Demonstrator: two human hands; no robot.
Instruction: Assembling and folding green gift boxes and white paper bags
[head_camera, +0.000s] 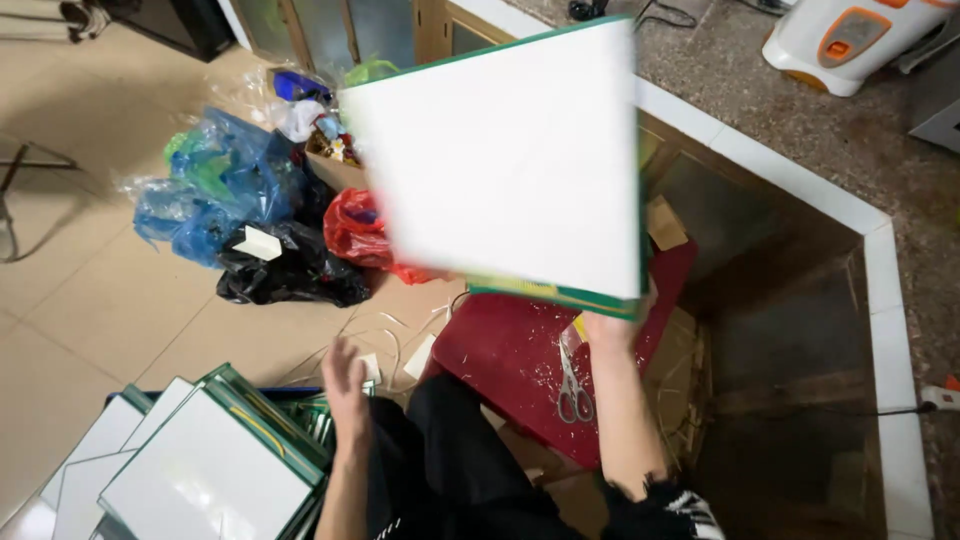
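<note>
A: Item nearest the lens: black garment on the person's lap, lying between the two forearms.

B: Entry for the right hand?

A: Right hand, forearm raised upward from the lap, fingers clamped on the lower corner of a white board with green edging. The board is lifted high, tilted, its white face toward the camera and blurred. It extends up and to the left of the gripping hand, covering much of the view.

B: Left hand?

A: Left hand, blurred, fingers spread and holding nothing, palm turned down. It hovers just beside the upper edge of a stack of similar white boards, which lie flat, below and to the left of that hand. Whether it touches the stack, cannot tell. The two hands are well apart.

B: Items between and around the hands?

A: Red surface, below the right hand, sprinkled with white shavings. Scissors, lying on that surface just beside the right forearm, blades pointing up toward the hand. Paper strips on the tiled floor, just above the left hand.

B: Farther out?

A: Black bag, red bag and blue bags, heaped on the floor well beyond the left hand. Stone counter, far to the right of the right hand.
</note>
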